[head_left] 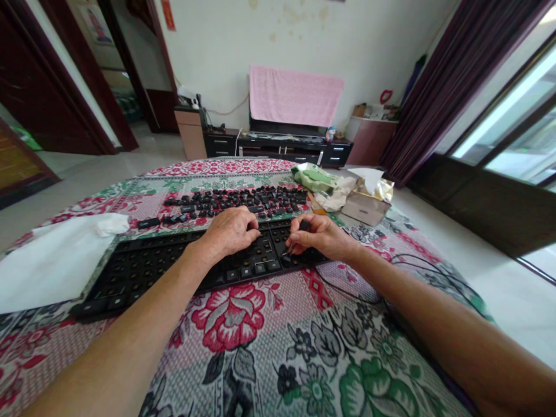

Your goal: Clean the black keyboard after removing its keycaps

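The right hand (319, 236) has its grip closed on a small dark-handled tool (305, 225), pinched between thumb and fingers, its thin end pointing down at the right-hand part of a black keyboard (147, 262). The left hand (230, 230) lies over the keyboard's middle, fingers bent and thumb near the keys; whether its grip has anything in it, I cannot tell. A narrow gap separates the two hands, and part of the keyboard shows through it. Along the near edge a few keycaps sit in place, while many other positions show bare sockets. The keyboard lies directly under both hands, slanting so that its left end comes closer to the viewer. Its right end is partly hidden beneath the right hand, and a thin black cable (347, 295) runs off to the right. On the near side, between the forearms, a broad stretch of the worktop (278, 324) shows its red, green and grey flowered cloth. The far side is tighter: loose black keycaps (241, 200) are scattered just beyond the keyboard's back edge. A white sheet (43, 263) lies by the left end. Beyond the right hand, near the worktop's right edge, are a crumpled green bag (315, 175) and a tissue box (365, 207).
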`<state>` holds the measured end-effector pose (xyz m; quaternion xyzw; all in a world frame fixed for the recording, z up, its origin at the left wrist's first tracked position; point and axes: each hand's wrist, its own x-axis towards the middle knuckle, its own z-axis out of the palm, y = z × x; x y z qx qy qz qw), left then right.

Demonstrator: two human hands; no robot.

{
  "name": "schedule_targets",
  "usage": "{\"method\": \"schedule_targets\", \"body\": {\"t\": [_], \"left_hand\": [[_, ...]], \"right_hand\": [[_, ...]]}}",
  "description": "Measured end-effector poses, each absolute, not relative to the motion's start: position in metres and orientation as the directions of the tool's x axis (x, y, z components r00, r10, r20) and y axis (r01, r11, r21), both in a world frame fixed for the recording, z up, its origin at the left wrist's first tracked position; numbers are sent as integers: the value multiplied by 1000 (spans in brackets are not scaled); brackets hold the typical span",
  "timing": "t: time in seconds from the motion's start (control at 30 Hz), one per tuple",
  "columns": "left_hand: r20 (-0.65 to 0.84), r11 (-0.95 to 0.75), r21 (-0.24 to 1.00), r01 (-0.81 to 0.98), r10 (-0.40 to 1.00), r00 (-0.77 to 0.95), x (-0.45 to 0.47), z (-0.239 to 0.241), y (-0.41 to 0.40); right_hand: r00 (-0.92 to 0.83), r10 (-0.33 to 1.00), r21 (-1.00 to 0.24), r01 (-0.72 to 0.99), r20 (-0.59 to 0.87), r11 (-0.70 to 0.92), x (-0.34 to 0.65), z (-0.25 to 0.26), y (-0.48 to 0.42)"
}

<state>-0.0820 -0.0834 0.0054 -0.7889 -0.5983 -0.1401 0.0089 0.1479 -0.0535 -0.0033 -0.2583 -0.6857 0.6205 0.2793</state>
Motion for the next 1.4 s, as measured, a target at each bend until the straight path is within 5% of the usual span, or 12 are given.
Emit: {"method": "schedule_targets", "body": {"t": [0.13, 0.37, 1.13, 1.4], "left_hand": [[283, -356, 315, 880, 920, 271, -79, 19, -90], [95, -432, 538, 724, 884, 458, -59, 22, -101], [240, -327, 170, 930, 929, 283, -31, 4, -105], [277, -116, 299, 947, 960, 30, -81, 10, -79]], "right_hand": [[-662, 746, -997, -28, 70, 69, 147, -9, -52], [-602, 793, -995, -62, 97, 75, 142, -10, -54], [-373, 898, -972, -85, 235, 219, 135, -4, -67], [-391, 911, -991, -84, 133, 109, 133, -9, -59]]}}
